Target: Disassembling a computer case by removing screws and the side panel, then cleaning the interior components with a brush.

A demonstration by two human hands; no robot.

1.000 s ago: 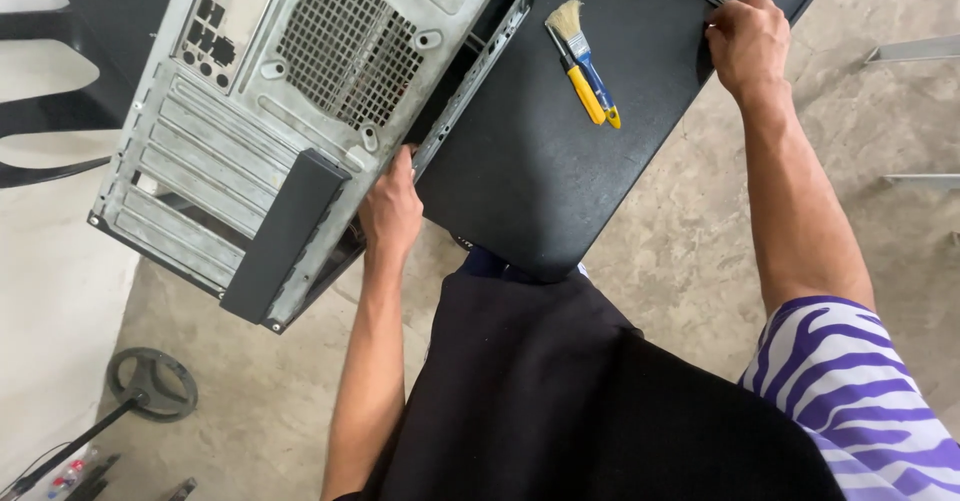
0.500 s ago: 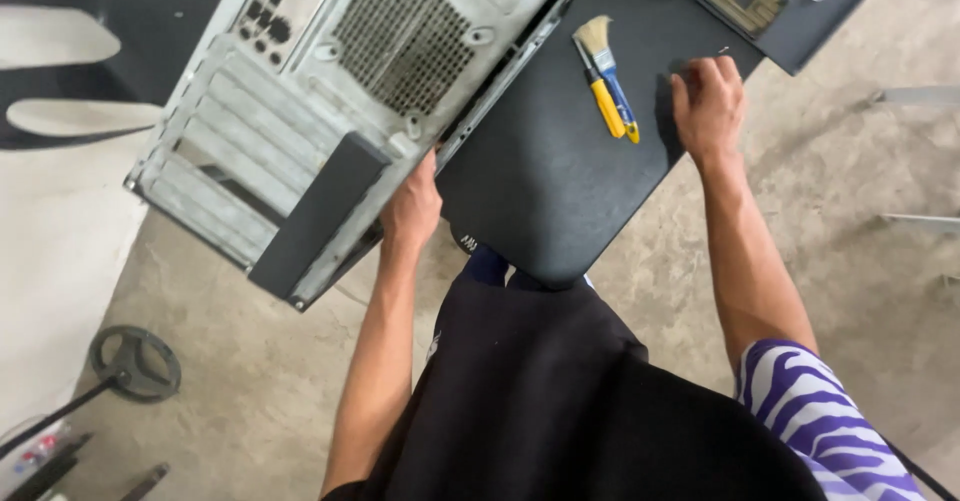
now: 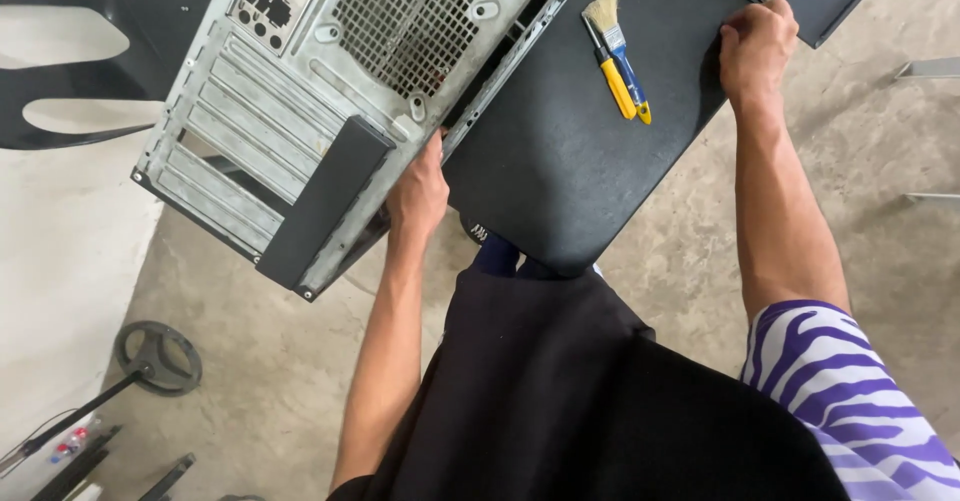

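Computer case [image 3: 330,91] lies rear-up at 11 o'clock. Left hand [image 3: 418,193] grips its side edge, apparently steadying it. Right hand [image 3: 756,49] is clenched on the black panel [image 3: 560,151] edge at 1 o'clock; brush [image 3: 612,41] rests between them.

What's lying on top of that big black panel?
On the black panel lie a paintbrush and a yellow tool side by side. The right hand grips its edge. What lies under the panel is covered.
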